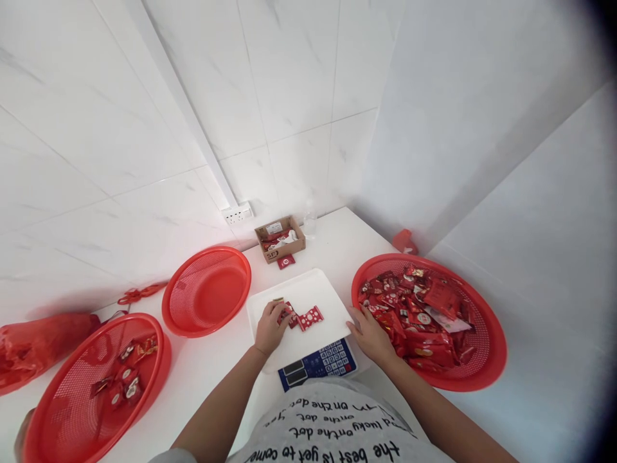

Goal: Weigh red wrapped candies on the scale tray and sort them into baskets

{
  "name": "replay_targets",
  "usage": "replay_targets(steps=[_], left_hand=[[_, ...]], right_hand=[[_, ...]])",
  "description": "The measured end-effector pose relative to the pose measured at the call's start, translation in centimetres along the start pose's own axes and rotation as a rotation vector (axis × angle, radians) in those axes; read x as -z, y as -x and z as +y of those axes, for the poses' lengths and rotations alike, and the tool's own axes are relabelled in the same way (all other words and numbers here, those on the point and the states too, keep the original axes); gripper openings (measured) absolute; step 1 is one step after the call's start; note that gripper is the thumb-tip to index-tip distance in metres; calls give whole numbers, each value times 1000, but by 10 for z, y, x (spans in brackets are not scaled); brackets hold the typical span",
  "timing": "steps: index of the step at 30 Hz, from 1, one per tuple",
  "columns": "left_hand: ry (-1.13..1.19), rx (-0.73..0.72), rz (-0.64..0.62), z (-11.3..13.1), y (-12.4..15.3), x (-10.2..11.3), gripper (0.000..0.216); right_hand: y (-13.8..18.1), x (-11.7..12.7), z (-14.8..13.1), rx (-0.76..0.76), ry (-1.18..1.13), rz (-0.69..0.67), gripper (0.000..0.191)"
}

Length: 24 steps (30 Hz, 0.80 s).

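Note:
My left hand (270,328) is over the white tray (308,286) of a scale, its fingers closed on small red wrapped packets (292,316) that they partly cover. Just right of those fingers, a red packet with white dots (311,317) lies flat on the tray. My right hand (372,335) is at the tray's right edge, thumb and fingers apart, with no packet visible in it. Below the tray shows the scale's blue keypad panel (318,364). Beside my right hand stands a red basket (489,347) heaped with red packets (424,315).
On the left are a bare-bottomed red basket (216,289) and another red basket (58,411) holding several packets. A small cardboard box (294,247) with packets stands at the back, near a clear bottle (309,225). A red bag (43,341) lies far left. Walls bound the table.

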<state>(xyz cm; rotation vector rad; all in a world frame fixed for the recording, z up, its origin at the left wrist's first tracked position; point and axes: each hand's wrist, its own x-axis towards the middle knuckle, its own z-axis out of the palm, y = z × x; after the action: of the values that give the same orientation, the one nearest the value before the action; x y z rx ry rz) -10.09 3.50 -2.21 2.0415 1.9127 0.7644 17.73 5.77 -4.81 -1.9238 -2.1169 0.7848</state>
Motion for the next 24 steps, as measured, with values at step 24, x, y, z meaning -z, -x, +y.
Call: replay_targets(steps=[24], left_hand=[[-215,127,-173,-31,30,-14,64]], right_hand=[[-2,-1,0,-5,-22,-2,43]])
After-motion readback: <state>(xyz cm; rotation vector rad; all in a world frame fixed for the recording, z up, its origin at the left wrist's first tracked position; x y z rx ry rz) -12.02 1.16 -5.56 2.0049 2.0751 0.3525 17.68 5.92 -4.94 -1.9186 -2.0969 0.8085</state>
